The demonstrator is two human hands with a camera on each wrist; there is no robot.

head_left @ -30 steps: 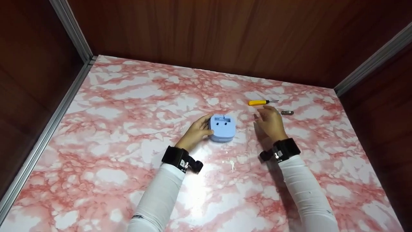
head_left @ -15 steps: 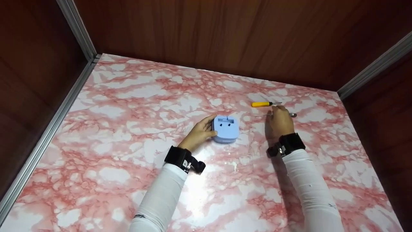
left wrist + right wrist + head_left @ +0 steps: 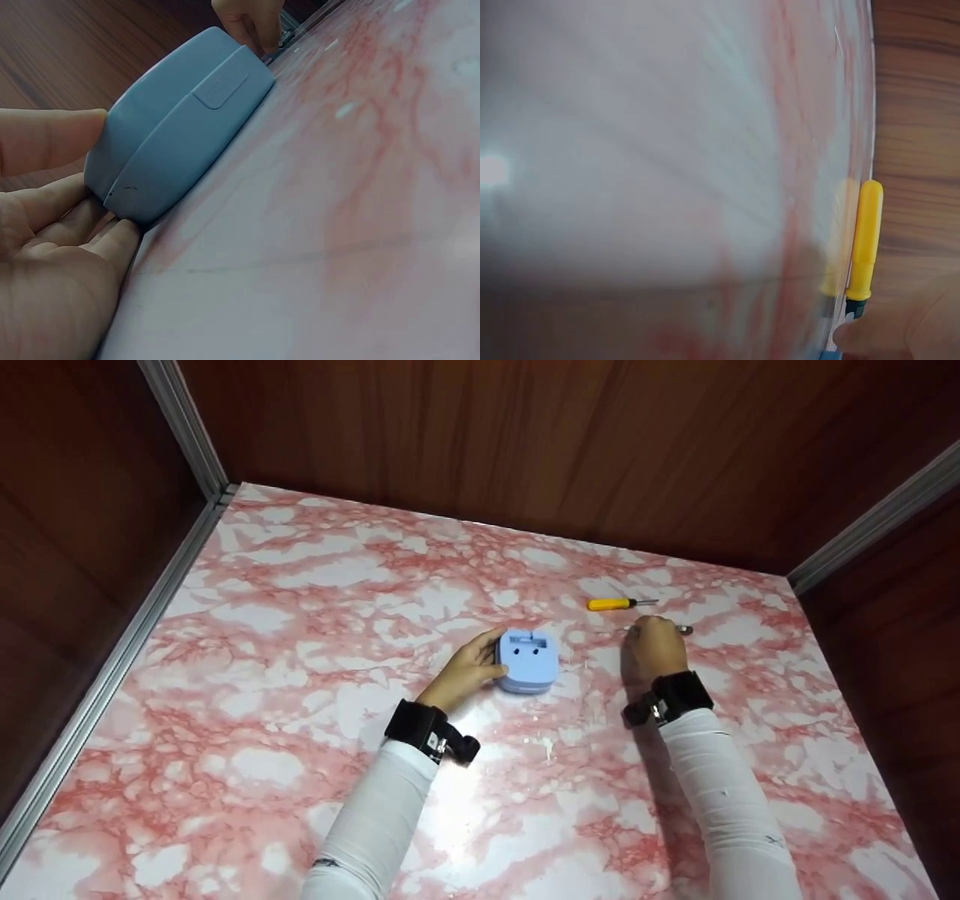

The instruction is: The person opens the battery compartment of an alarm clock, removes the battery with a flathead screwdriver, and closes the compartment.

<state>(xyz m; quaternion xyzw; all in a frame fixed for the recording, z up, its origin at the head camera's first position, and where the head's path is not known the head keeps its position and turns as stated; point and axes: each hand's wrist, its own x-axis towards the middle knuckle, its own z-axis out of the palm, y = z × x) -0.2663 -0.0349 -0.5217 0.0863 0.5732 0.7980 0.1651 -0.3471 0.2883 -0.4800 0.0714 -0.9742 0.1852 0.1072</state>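
My left hand (image 3: 463,673) grips a light-blue box (image 3: 529,666) with rounded corners by its left side. Its top has a slot and two small dark dots. Seen from the left wrist, the thumb lies against one face of the box (image 3: 180,120) and the fingers (image 3: 116,244) at its lower edge. My right hand (image 3: 658,646) is lowered to the table with its fingers bent down, hiding most of a small metallic piece (image 3: 684,629); one end shows at the right. A bit of blue (image 3: 830,355) lies by a fingertip in the right wrist view. Whether these fingers hold anything is hidden.
A yellow-handled screwdriver (image 3: 611,604) lies just beyond the right hand. The red-and-white marbled tabletop (image 3: 315,645) is bounded by dark wood panels (image 3: 487,442) with metal corner strips (image 3: 180,427).
My right hand has moved right and come down over the small metallic piece, bending its fingers, then stayed there. The left hand keeps hold of the blue box. The head view has shifted slightly.
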